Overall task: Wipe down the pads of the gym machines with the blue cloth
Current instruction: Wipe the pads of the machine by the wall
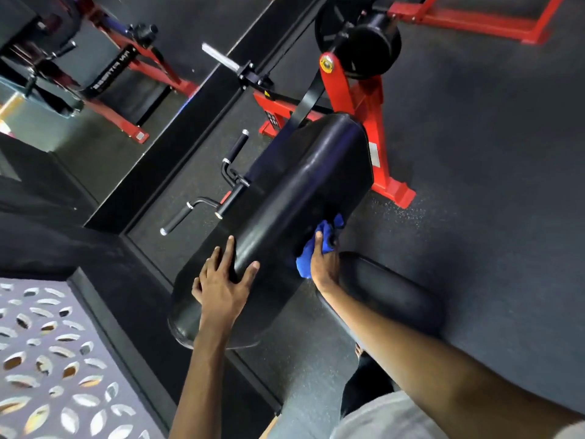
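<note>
A long black chest pad [304, 191] of a red-framed gym machine [351, 96] runs diagonally through the middle of the view. My left hand [221, 280] rests flat on the pad's near end with its fingers spread. My right hand [326, 264] grips a bunched blue cloth [319, 242] and presses it against the pad's right side, low down. A second, lower black pad [389, 293] lies just right of that hand, partly hidden by my forearm.
Black handles [202, 204] stick out to the pad's left. A weight plate [357, 36] hangs on the red frame at the top. A mirror wall [95, 90] stands at left and a patterned panel [53, 359] at lower left. Dark rubber floor [490, 153] spreads to the right.
</note>
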The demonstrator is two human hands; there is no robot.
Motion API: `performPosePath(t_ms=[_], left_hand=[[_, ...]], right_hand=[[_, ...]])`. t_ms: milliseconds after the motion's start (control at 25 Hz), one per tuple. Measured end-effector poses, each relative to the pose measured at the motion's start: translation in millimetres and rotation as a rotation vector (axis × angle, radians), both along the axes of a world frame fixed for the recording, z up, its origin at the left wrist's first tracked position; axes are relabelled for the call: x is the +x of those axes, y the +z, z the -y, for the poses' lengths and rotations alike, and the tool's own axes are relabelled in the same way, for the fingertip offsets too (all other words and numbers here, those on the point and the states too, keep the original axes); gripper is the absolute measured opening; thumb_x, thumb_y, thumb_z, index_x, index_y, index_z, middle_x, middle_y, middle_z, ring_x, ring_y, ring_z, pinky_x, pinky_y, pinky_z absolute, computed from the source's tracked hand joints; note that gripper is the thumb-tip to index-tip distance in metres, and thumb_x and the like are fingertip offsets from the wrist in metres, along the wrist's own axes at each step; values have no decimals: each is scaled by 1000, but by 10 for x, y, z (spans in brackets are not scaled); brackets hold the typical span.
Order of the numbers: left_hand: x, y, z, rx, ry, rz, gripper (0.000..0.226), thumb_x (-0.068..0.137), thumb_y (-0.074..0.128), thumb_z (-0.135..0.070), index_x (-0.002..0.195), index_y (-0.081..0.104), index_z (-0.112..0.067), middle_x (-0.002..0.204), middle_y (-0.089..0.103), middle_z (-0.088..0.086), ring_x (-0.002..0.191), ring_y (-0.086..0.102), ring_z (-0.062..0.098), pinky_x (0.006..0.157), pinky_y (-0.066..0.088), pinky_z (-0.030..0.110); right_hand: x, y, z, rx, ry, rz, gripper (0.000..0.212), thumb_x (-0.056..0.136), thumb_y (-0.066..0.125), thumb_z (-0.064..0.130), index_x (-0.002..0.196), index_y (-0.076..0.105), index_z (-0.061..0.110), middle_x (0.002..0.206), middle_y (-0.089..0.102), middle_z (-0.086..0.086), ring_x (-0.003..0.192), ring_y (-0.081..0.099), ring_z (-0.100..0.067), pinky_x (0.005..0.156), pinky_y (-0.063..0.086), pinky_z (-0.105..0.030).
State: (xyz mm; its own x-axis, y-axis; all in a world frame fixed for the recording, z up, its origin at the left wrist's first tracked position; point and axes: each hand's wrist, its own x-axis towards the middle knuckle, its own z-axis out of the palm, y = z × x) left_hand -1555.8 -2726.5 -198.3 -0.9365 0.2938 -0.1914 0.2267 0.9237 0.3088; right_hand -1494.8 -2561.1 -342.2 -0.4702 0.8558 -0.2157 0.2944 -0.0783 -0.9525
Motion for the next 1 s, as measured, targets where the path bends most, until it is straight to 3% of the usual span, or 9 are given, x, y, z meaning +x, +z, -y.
performPosePath(t_ms=[120,200,240,360,480,600,760,880,1000], left_hand=[[-92,-52,-137,-10,-72,-55,83,87,52,-73,157,27,-36,160,35,9,149,30,25,120,22,52],[-154,-74,-348,-31,-127,-122,88,86,49,-76,157,31,-26,156,41,10,144,37,28,117,30,52],[-166,-90,-448,-61,-141,-157,87,86,50,-75,156,32,-26,155,43,8,142,40,28,114,32,51],[-160,-108,-526,-75,-135,-218,85,85,53,-75,155,35,-29,151,47,4,138,45,26,111,35,50],[-161,-131,-504,-61,-118,-228,88,82,48,-81,153,37,-31,149,50,4,135,48,26,111,38,48],[-168,-148,-519,-55,-103,-232,88,80,47,-82,153,37,-34,150,50,3,135,47,25,112,38,48],[-139,-144,-518,-42,-111,-241,84,84,55,-75,154,36,-32,151,47,4,139,44,24,114,37,48],[-118,-141,-530,-21,-123,-253,83,85,58,-71,154,37,-30,152,47,3,140,43,23,115,37,48],[-102,-142,-519,-13,-138,-276,81,87,59,-69,153,38,-28,150,48,5,139,44,25,114,37,48]], right_hand=[[-83,-116,88,-219,-144,44,62,101,44,53,149,43,13,155,41,-6,143,40,-19,117,22,-18],[-103,-197,181,-296,-205,80,75,96,43,66,151,40,15,153,44,-5,142,40,-19,120,23,-24],[-108,-248,195,-308,-199,88,78,94,41,70,150,40,17,151,46,-4,140,42,-18,119,25,-28],[-230,-406,25,-508,-310,151,55,100,47,52,143,48,18,133,63,-10,121,60,-28,106,37,-27],[-217,-413,-184,-699,-347,287,53,100,45,55,139,51,20,125,67,-12,113,64,-34,100,44,-34],[-163,-151,-227,-367,-274,118,54,100,54,44,137,52,5,131,61,-17,123,57,-33,106,39,-33],[-118,264,-327,-43,-87,114,62,93,48,58,124,53,4,119,55,-12,114,55,-30,97,46,-45],[16,440,-474,162,50,-144,44,95,61,35,124,54,3,121,53,-12,113,58,-27,97,48,-38],[-43,545,-845,368,147,-139,38,90,69,24,120,55,6,117,53,-8,107,59,-28,93,51,-39]])
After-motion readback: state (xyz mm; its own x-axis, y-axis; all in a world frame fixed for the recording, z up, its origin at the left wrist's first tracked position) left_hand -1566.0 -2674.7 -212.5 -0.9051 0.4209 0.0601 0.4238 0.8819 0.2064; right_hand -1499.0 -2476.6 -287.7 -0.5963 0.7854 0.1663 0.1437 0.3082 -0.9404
